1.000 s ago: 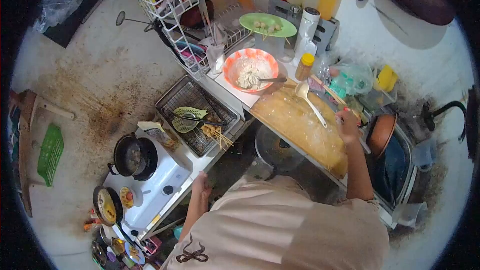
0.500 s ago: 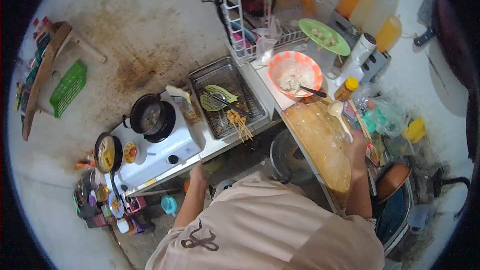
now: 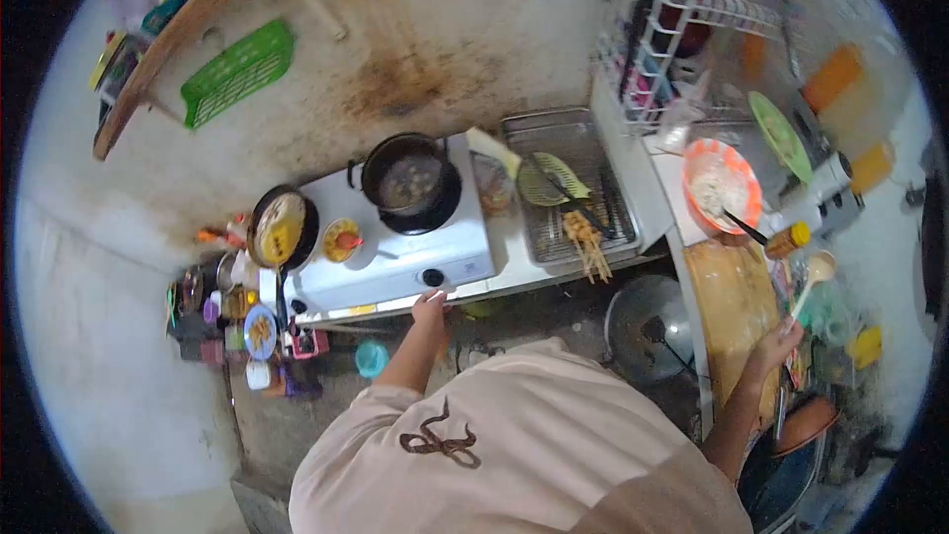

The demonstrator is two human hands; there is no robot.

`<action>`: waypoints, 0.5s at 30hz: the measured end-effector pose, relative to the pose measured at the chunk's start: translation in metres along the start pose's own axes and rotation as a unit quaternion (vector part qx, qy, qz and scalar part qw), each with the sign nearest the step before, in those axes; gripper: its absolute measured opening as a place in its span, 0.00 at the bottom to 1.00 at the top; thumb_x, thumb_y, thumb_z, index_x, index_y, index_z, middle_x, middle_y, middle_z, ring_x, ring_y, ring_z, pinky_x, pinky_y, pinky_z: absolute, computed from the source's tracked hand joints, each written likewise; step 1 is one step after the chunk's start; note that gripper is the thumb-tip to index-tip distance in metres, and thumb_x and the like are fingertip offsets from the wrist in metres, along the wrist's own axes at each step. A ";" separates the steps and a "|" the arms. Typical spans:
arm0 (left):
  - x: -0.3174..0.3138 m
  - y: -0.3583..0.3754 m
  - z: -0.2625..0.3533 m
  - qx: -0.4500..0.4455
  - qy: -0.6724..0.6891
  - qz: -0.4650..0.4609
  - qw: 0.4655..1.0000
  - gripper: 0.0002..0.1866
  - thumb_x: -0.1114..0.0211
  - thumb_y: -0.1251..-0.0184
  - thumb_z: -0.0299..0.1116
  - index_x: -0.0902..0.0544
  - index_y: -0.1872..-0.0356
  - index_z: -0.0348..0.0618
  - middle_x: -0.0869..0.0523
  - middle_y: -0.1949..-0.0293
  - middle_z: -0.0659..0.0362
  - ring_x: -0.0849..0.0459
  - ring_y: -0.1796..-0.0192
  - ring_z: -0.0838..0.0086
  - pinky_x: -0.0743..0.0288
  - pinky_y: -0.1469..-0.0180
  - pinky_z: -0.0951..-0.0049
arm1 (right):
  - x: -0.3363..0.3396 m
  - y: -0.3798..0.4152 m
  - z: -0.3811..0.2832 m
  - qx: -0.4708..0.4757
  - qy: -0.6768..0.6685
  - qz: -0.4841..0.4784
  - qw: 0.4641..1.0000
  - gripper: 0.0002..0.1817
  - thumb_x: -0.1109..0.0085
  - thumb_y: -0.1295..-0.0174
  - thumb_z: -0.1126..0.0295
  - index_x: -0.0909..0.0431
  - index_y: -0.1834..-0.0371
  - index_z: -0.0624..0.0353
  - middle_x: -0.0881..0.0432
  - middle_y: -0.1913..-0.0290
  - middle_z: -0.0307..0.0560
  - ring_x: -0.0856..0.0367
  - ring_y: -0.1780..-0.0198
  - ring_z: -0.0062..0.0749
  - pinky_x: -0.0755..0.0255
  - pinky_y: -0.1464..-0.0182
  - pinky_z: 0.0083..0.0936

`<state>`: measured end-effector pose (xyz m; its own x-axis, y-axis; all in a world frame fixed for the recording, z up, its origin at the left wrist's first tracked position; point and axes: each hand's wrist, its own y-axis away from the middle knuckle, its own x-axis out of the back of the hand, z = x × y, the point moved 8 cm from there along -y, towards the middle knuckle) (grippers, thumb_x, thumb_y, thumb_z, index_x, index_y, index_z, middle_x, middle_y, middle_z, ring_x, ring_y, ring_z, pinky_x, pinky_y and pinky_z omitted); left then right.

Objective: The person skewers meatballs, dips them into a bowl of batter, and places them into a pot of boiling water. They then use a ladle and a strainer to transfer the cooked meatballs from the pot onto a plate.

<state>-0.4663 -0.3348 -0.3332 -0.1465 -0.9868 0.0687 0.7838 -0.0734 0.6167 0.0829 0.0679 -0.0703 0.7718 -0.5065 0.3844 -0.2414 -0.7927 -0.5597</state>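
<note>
My left hand (image 3: pixel 429 307) is at the front edge of the white stove (image 3: pixel 395 272), just below its right knob (image 3: pixel 432 278); its fingers are too small to make out clearly. A dark pot (image 3: pixel 403 176) with round pieces in liquid sits on the right burner. A pan (image 3: pixel 283 227) with yellow and pale food is on the left. My right hand (image 3: pixel 776 344) is closed on the handle of a pale ladle (image 3: pixel 820 265), held over the right side of the wooden board (image 3: pixel 733 307). Behind the board stands an orange-and-white bowl (image 3: pixel 722 186) of pale mixture with a dark-handled spoon.
A metal tray (image 3: pixel 568 188) holds a green strainer (image 3: pixel 552 180) and skewers (image 3: pixel 587 242). A large metal pot (image 3: pixel 647 326) stands below the counter. A white dish rack (image 3: pixel 672 30), green plate (image 3: pixel 780 136) and yellow-capped jar (image 3: pixel 788 240) are at right; a wooden shelf (image 3: pixel 188 40) is upper left.
The view has turned left, so the counter items appear farther right. My left hand has come up to the stove's front by the knob. My right hand still holds the ladle.
</note>
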 end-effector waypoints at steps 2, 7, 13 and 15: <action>0.017 -0.036 -0.014 -0.011 -0.007 0.024 1.000 0.17 0.33 0.54 0.35 0.25 0.65 0.34 0.22 0.68 0.56 0.23 0.67 0.73 0.26 0.73 0.73 | -0.008 0.012 -0.021 -0.022 -0.006 0.002 1.000 0.12 0.59 0.38 0.67 0.35 0.61 0.67 0.34 0.68 0.45 0.37 0.66 0.28 0.40 0.59 0.23; 0.014 -0.055 -0.002 -0.044 -0.008 -0.013 0.999 0.16 0.33 0.54 0.36 0.24 0.78 0.30 0.22 0.75 0.54 0.22 0.73 0.72 0.27 0.76 0.74 | -0.043 0.058 -0.055 -0.132 -0.116 -0.096 0.980 0.10 0.59 0.38 0.67 0.36 0.62 0.63 0.39 0.72 0.35 0.44 0.74 0.15 0.46 0.74 0.12; 0.014 -0.072 -0.001 -0.117 -0.186 0.012 0.975 0.17 0.33 0.56 0.39 0.24 0.85 0.32 0.22 0.84 0.53 0.20 0.77 0.69 0.28 0.75 0.70 | -0.054 0.089 -0.115 -0.113 -0.190 -0.114 0.969 0.08 0.59 0.39 0.68 0.37 0.65 0.61 0.42 0.75 0.32 0.47 0.77 0.13 0.50 0.76 0.11; 0.012 -0.069 0.011 -0.168 -0.298 0.025 0.939 0.18 0.34 0.57 0.41 0.23 0.85 0.32 0.22 0.84 0.51 0.21 0.77 0.64 0.29 0.74 0.68 | -0.051 0.092 -0.112 -0.074 -0.152 -0.117 0.979 0.06 0.60 0.38 0.67 0.38 0.68 0.56 0.43 0.78 0.30 0.47 0.79 0.11 0.52 0.79 0.10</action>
<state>-0.5288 -0.3397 -0.3667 -0.3377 -0.7415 0.5797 0.9301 -0.1686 0.3262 -0.0444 -0.0168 -0.0593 0.9502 -0.1988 0.2400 -0.1026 -0.9268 -0.3613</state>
